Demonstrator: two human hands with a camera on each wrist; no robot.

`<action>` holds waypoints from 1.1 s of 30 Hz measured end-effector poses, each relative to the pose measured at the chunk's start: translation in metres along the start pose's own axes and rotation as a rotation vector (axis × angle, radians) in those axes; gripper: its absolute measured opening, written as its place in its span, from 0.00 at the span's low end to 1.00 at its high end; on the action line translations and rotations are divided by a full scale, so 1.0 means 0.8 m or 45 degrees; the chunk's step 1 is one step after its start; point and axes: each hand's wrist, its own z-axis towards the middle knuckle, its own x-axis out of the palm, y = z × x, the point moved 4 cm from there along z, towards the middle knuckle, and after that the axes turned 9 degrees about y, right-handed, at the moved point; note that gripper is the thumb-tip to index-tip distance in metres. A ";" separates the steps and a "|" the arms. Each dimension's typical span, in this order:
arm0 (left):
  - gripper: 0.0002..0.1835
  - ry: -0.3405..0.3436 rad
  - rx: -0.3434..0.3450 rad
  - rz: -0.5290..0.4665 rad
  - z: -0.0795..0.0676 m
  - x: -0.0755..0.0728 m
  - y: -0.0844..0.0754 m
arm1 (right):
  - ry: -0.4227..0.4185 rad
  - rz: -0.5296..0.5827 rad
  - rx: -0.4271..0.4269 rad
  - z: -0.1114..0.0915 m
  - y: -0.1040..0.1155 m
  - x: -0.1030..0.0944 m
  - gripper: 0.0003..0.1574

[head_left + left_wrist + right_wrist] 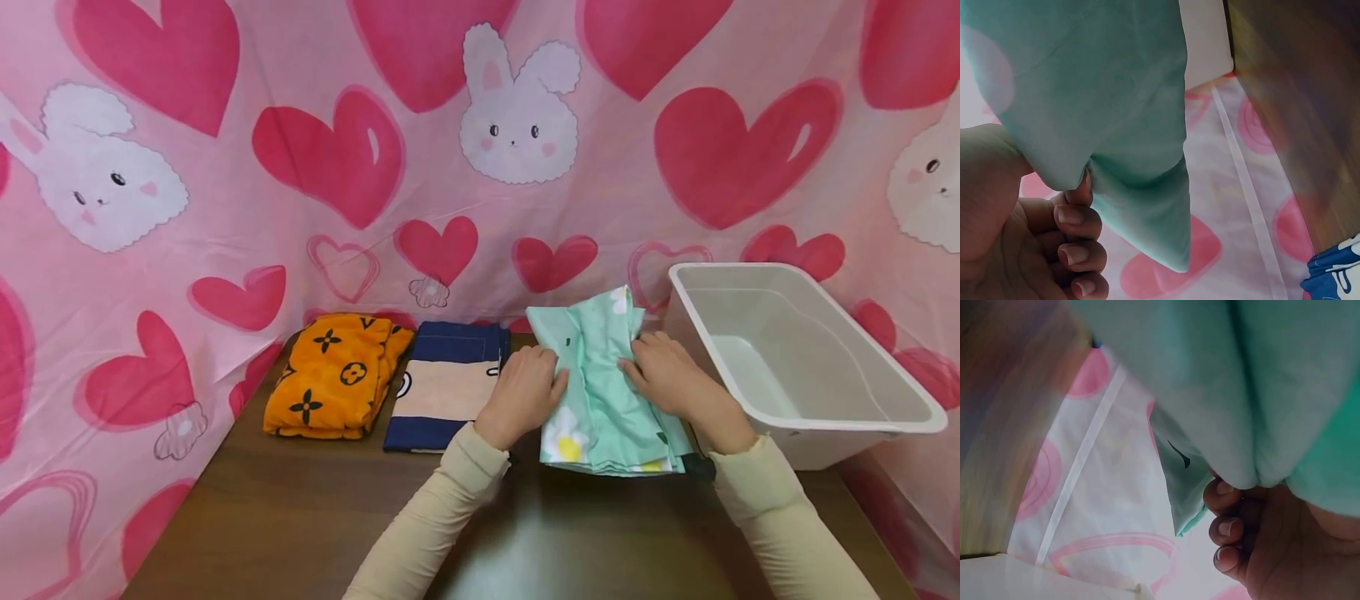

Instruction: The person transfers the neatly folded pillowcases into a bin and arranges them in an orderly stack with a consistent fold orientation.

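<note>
A mint-green cloth (pixel 596 400) patterned with flowers is held above or against a brown tabletop (pixel 585 542), between a folded blue-and-beige cloth (pixel 442 392) and a white bin (pixel 855 428). It is gripped at its left side by the left hand (pixel 525 387) and at its right side by the right hand (pixel 667 375), an arrangement probably chosen so that the layers are spread between two points and stopped from slumping. Whether the lower edge is touched by the wood cannot be told. Neat folds are shown by the blue-and-beige cloth and by an orange cloth (pixel 322 383) beside it, both apparently set to the left so that the front of the table is left for handwork; the bin, its inside visible, is stood within easy reach of the right arm. In the wrist views, fabric is seen pinched at each hand between thumb and forefinger, no gap being left there, while the other fingers are curled inward beneath, with no cloth seen within them.
</note>
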 end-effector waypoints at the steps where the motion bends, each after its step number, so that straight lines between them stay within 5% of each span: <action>1: 0.16 -0.002 0.005 0.001 0.001 0.000 -0.002 | -0.001 0.000 0.000 -0.002 -0.002 -0.001 0.13; 33: 0.15 0.010 0.025 -0.024 0.009 -0.007 -0.021 | 0.039 0.044 0.049 -0.023 -0.017 -0.019 0.14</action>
